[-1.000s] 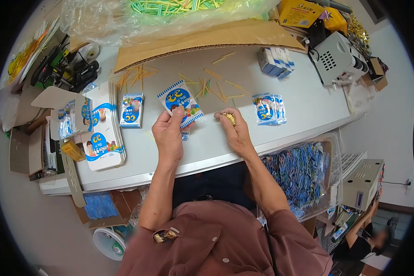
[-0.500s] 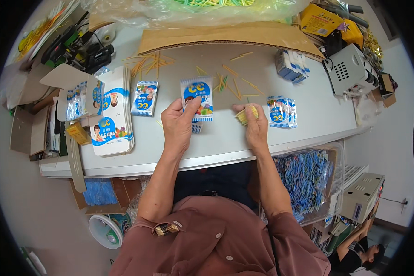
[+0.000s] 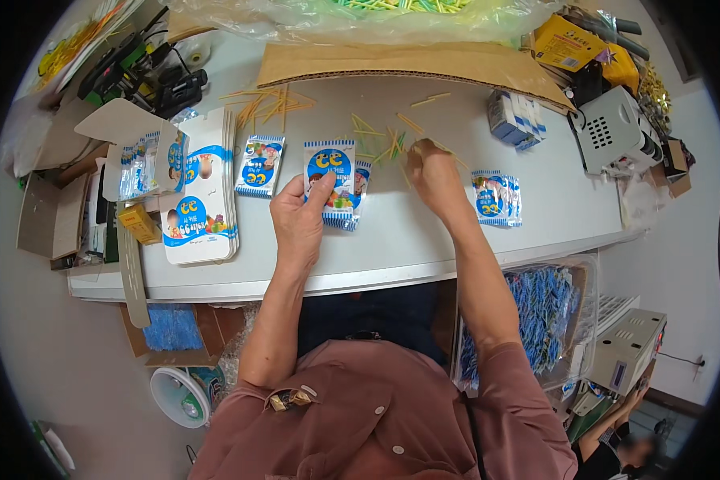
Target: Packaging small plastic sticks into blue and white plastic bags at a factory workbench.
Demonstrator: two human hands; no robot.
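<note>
Blue-white snack packet: pinched in left hand, best held flat. Yellow sticks: gathered under clenched right hand; one advised.

glossy plastic sachet — matt cardboard sheet — smooth tabletop

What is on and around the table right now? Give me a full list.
table: one, grey, centre
held packet: at least one, blue and white, in left hand
loose packets: two small lots, blue and white, left and right of hands
card stack: one, white and blue, left
thin sticks: many, yellow and green, scattered mid-table
cardboard sheet: one, brown, far edge
clear bin: one, blue contents, right below table
left hand: holds packet
right hand: closed at the sticks
</note>
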